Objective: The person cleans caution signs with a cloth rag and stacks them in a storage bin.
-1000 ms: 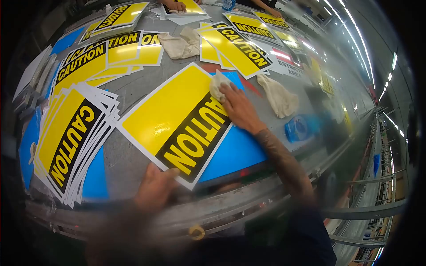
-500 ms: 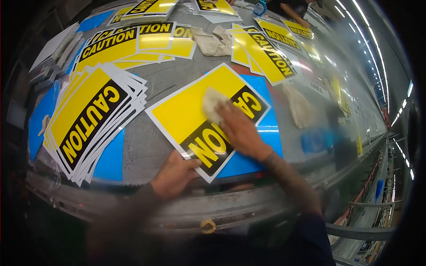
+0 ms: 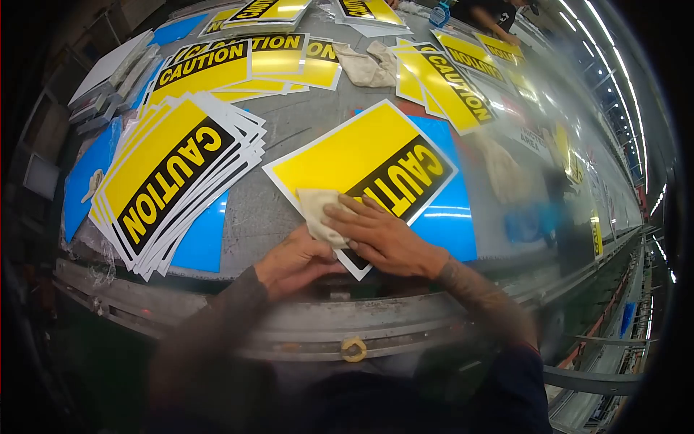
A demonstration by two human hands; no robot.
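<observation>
A yellow and black CAUTION sign (image 3: 347, 155) lies tilted on the grey table, partly over a blue sheet (image 3: 448, 217). My right hand (image 3: 383, 235) presses a pale cloth (image 3: 318, 210) flat onto the sign's near corner, fingers spread over it. My left hand (image 3: 293, 260) rests just below, touching the sign's near edge and the cloth's lower end.
A fanned stack of CAUTION signs (image 3: 166, 181) lies to the left. More signs (image 3: 238, 61) and crumpled cloths (image 3: 361, 65) cover the far table. Another person's arm (image 3: 499, 29) shows at the far end. A metal rail (image 3: 325, 325) edges the table near me.
My right hand has drawn the cloth down the sign from its far edge to its near corner. My left hand stayed at the sign's near edge. The view shifted.
</observation>
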